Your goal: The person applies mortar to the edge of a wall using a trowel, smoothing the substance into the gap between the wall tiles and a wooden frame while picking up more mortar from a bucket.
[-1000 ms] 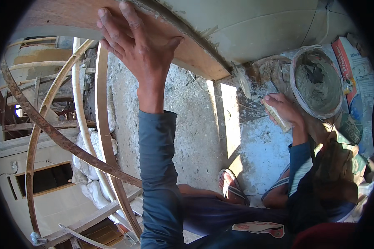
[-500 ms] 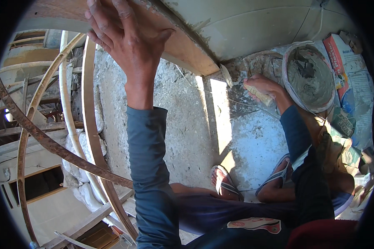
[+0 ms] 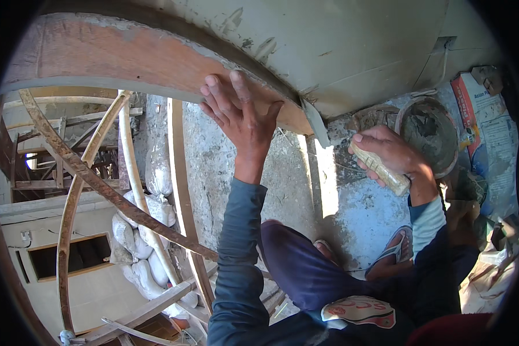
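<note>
My left hand (image 3: 245, 118) has its fingers spread and lies on the brown wooden board (image 3: 138, 52), which runs along the base of a grey wall. To the right, my right hand (image 3: 395, 150) is closed round a pale yellow, worn block (image 3: 380, 167); its exact kind is unclear. The block is held at a slant above the floor, apart from the board. A thin grey strip (image 3: 316, 124) sticks out at the board's right end. Just beyond my right hand stands a round bucket (image 3: 402, 118) with grey mortar (image 3: 428, 130) in it.
A printed paper sack (image 3: 496, 138) lies right of the bucket, with crumpled wrapping (image 3: 496, 265) nearer me. At the left, a rusty curved bar (image 3: 115, 199) and pale poles (image 3: 134, 179) cross over a drop, with white sacks (image 3: 138, 236) below. My sandalled foot (image 3: 395, 251) rests on the floor.
The view has shifted, showing more of the board. My right hand has lifted the block off the floor area beside the bucket. My left hand now lies nearer the board's right end.
</note>
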The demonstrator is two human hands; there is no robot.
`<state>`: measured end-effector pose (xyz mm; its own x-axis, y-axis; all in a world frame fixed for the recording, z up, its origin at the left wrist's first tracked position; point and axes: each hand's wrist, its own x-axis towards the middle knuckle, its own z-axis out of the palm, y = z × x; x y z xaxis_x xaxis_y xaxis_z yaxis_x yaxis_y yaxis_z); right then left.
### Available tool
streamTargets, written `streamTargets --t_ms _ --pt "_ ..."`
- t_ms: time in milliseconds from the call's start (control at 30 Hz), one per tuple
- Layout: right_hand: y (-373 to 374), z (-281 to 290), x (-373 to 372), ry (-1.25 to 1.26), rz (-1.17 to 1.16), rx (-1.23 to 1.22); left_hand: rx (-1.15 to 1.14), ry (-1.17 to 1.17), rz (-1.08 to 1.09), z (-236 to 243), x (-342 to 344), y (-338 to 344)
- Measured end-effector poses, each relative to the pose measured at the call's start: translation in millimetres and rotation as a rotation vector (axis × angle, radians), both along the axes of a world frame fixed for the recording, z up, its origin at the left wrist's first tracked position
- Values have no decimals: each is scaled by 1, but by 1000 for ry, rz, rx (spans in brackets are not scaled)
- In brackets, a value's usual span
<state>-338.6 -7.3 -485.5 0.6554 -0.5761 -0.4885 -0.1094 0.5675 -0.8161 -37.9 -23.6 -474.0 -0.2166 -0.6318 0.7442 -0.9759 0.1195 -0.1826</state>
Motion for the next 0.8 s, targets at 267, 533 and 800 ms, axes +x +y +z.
streamTargets --t_ms 267,533,800 --pt "6 127 -5 -106 -54 -44 -38 -16 -25 -4 15 -3" --pt "-1 195 -7 -233 18 -145 -66 -59 59 -7 12 -2" --pt "12 193 -15 -574 -165 -313 118 134 -94 75 2 34"
